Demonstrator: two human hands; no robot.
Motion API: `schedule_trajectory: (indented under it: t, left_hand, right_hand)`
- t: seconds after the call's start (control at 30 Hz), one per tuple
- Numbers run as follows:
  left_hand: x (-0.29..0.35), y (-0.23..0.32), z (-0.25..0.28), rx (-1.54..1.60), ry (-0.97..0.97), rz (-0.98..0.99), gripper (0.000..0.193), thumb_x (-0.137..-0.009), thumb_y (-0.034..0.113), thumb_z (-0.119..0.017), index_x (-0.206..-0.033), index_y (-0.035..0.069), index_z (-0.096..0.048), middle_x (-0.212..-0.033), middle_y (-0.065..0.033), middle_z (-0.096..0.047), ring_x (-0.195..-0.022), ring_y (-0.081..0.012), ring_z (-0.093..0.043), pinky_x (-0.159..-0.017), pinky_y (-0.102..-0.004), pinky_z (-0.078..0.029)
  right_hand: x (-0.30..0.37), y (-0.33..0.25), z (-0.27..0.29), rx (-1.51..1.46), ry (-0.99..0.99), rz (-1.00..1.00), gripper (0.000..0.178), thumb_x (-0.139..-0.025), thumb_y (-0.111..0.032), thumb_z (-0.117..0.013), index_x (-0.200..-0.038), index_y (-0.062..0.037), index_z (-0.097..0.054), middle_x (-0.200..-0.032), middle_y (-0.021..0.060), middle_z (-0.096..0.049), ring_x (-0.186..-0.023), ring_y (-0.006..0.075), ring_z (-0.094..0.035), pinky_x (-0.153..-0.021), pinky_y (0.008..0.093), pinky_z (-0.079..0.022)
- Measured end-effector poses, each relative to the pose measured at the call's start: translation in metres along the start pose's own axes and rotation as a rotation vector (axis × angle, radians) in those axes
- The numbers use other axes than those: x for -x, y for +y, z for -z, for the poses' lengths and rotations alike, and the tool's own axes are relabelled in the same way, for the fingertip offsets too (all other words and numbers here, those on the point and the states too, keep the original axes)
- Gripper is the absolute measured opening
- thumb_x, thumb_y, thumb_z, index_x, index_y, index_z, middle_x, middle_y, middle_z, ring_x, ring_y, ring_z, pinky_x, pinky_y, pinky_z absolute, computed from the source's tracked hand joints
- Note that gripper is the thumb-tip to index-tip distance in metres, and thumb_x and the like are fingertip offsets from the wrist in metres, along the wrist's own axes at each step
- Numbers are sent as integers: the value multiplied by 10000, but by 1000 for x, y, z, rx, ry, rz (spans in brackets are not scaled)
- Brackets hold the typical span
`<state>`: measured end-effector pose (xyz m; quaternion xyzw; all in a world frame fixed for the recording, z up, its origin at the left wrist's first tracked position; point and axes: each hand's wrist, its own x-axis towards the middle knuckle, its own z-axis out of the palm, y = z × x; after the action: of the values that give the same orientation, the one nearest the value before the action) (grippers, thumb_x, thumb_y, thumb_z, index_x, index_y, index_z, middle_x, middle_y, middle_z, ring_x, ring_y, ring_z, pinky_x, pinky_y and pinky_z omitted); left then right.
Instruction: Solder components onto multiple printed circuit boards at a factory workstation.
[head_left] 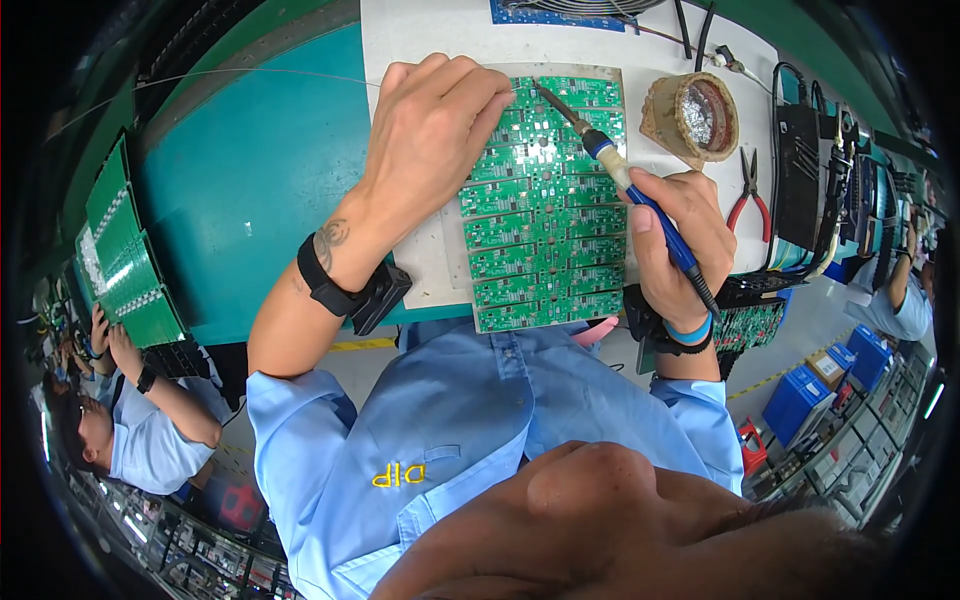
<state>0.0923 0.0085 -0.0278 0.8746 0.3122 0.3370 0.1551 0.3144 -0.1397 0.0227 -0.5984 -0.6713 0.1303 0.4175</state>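
Observation:
A green panel of circuit boards [545,235] lies in front of me on white paper. My right hand [685,230] is closed round a blue soldering iron [655,205], whose dark tip touches or hovers just above the panel's far edge. Over the panel's far left corner, my left hand [430,125] pinches a thin solder wire [270,72], which trails off to the left. The wire's end comes close to the iron's tip; I cannot tell whether they touch. Black bands circle both wrists, and a blue one sits on the right.
Right of the panel stands a round tan cup [705,115] with shiny metal inside. Beyond it lie red-handled pliers [750,195] and a black box with cables [800,170]. A teal mat [240,190] covers the left side. Another person [150,420] handles large green boards [130,255] at far left.

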Motion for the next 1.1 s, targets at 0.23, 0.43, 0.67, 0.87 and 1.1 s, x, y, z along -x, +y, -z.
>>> schedule_trajectory:
  t: [0.23, 0.43, 0.67, 0.87, 1.1]
  left_hand:
    - [0, 1, 1, -12, 0, 2, 70, -882, 94, -764, -935, 101, -719, -876, 2, -680, -842, -203, -628, -788, -360, -385]
    - [1, 1, 1, -12, 7, 2, 70, -882, 91, -763, -929, 97, -712, -873, 1, -680, -845, -203, -633, -786, -360, -384]
    - [8, -1, 8, -32, 41, 32, 89, -873, 75, -763, -931, 88, -697, -863, -24, -672, -835, -226, -639, -743, -373, -407]
    - [-3, -2, -4, 55, 35, -7, 93, -874, 45, -744, -934, 64, -675, -860, -66, -661, -838, -274, -645, -735, -395, -459]
    - [4, -6, -2, 57, 35, 103, 144, -882, 65, -741, -1000, 25, -670, -895, -123, -666, -868, -322, -656, -769, -418, -493]
  right_hand:
    - [0, 0, 2, 6, -5, -1, 283, -807, 18, -772, -1090, 9, -769, -870, 103, -753, -780, 245, -661, -830, 356, -472]
    - [4, -4, 11, 25, 8, 6, 223, -932, -36, -687, -1115, 85, -727, -869, 165, -753, -821, 252, -642, -785, 345, -500]
    - [47, 8, 20, -12, 147, -12, 293, -1000, -86, -614, -1235, 81, -666, -1043, 191, -724, -925, 251, -643, -838, 345, -499]
    - [81, 20, 20, 83, 322, -338, 311, -1040, -117, -570, -1294, 60, -603, -1198, 186, -632, -1060, 244, -625, -926, 351, -494]
    - [70, 9, 12, -112, 254, -137, 277, -1016, -82, -606, -1252, 63, -625, -1127, 183, -671, -986, 217, -648, -885, 321, -506]
